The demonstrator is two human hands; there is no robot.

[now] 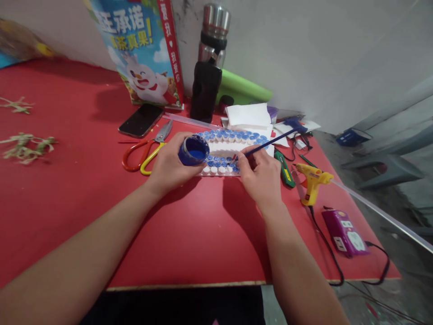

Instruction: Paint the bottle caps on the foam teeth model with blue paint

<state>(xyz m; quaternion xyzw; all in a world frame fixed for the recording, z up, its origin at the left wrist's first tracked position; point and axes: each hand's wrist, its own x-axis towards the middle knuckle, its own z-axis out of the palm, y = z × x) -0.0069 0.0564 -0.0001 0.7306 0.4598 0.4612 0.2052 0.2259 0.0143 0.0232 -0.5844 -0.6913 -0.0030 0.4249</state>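
Note:
My left hand (171, 162) is wrapped round a small jar of blue paint (194, 151), its open mouth tilted toward me. In my right hand (260, 174) a long blue paintbrush (270, 142) is pinched near its bristle end, the handle slanting up to the right. The brush tip points down at a white piece covered with rows of small round bumps (221, 163), between my two hands. Many bumps are blue on top, while several in the front row (218, 170) are white. My fingers hide parts of both ends of this piece.
Scissors (149, 151) and a phone (141, 120) lie left of my hands. To the right are a green utility knife (284, 169), a yellow glue gun (313, 180) and a purple power strip (345, 232) with cords. A printed bag (145, 58) and a steel flask (215, 27) stand behind.

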